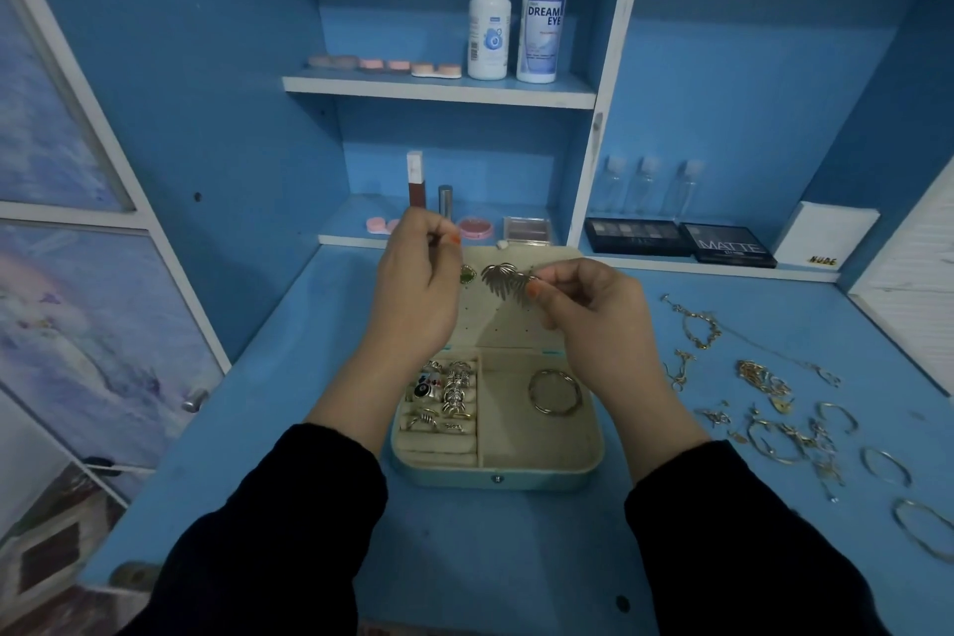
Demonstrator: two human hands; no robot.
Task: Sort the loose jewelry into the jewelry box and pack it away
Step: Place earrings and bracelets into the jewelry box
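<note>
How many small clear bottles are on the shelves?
3, standing in a row in the right cubby behind the dark makeup palettes: left bottle, middle bottle, right bottle. None appears hidden.

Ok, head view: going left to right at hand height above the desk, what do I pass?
The left hand → green earring on the jewelry box lid → leaf-shaped earring, pinched by the right hand → that right hand → gold chain loose on the desk.
</note>
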